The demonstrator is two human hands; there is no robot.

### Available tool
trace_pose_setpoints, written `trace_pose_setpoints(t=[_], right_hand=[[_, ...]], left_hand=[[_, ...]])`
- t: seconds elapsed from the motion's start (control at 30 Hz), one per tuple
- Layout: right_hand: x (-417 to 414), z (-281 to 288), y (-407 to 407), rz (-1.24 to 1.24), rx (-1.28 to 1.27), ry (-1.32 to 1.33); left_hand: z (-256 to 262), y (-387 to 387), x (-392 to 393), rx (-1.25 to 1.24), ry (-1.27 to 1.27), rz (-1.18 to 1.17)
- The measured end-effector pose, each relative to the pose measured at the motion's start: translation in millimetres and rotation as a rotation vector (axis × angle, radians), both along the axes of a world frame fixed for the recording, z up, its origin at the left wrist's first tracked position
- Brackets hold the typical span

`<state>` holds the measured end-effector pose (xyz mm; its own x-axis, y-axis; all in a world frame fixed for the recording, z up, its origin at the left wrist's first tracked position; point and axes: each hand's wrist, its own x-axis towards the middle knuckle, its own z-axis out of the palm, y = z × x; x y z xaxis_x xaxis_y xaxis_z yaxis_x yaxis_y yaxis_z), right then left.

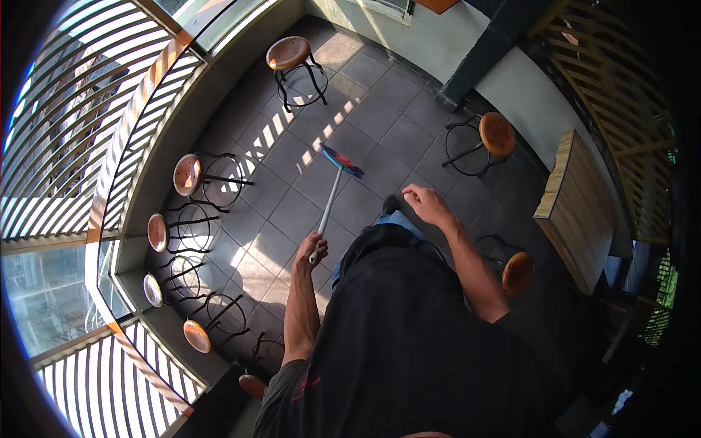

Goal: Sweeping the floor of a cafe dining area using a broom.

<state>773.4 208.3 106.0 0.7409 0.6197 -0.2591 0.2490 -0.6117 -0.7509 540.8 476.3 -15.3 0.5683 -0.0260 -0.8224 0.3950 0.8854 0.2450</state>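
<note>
My left hand [311, 249] is closed around the upper end of a pale broom handle [330, 203]. The handle slants away from me to a broom head [343, 160] with a teal edge and dark blue and red bristles, resting on the grey tiled floor [296, 211]. My right hand [424, 203] hangs over the floor to the right of the handle, its fingers curled and apart from the broom; no object shows in it, though the inside of the palm is hidden. A dark shoe [390, 205] shows just left of that hand.
A round wooden stool [288, 53] with black metal legs stands at the far wall. Several more, including one stool [188, 175], line the slatted window side at left. Another stool [496, 134] and a nearer stool [517, 274] are at right, by a wooden panel [580, 213]. A dark post [473, 60] meets the wall.
</note>
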Motion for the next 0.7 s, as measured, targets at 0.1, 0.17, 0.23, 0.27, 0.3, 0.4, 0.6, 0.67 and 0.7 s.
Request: trace_pose_setpoints(t=[0.1,0.17,0.23,0.27,0.3,0.4,0.6,0.67,0.7], right_hand=[[-7.0,0.8,-4.2,-0.024,-0.008,0.001],[-11.7,7.7,-5.8,-0.046,-0.004,-0.01],[-16.3,14.2,-13.9,-0.092,-0.026,-0.022],[-18.9,12.4,-20.7,-0.121,-0.009,-0.032],[-22.0,11.0,-26.7,-0.151,0.01,-0.041],[-32.8,16.4,-47.0,-0.267,0.01,-0.042],[-58.8,12.3,-105.3,-0.604,0.153,-0.037],[-66.6,13.5,-125.4,-0.657,0.158,-0.015],[-70.1,13.5,-134.5,-0.709,0.146,0.004]], left_hand=[[1.2,-8.4,15.4,-0.029,-0.077,-0.078],[1.0,-15.8,29.3,-0.05,-0.085,-0.156],[-1.7,-25.7,44.7,-0.075,-0.11,-0.237],[-5.2,-31.4,52.8,-0.096,-0.127,-0.286],[-11.1,-36.5,60.0,-0.113,-0.127,-0.321],[-31.2,-50.5,75.9,-0.108,-0.119,-0.428],[-78.1,-57.1,84.5,-0.074,0.043,-0.434],[-82.0,-59.5,76.9,0.032,0.041,-0.445],[-72.7,-64.0,75.5,0.099,0.002,-0.48]])
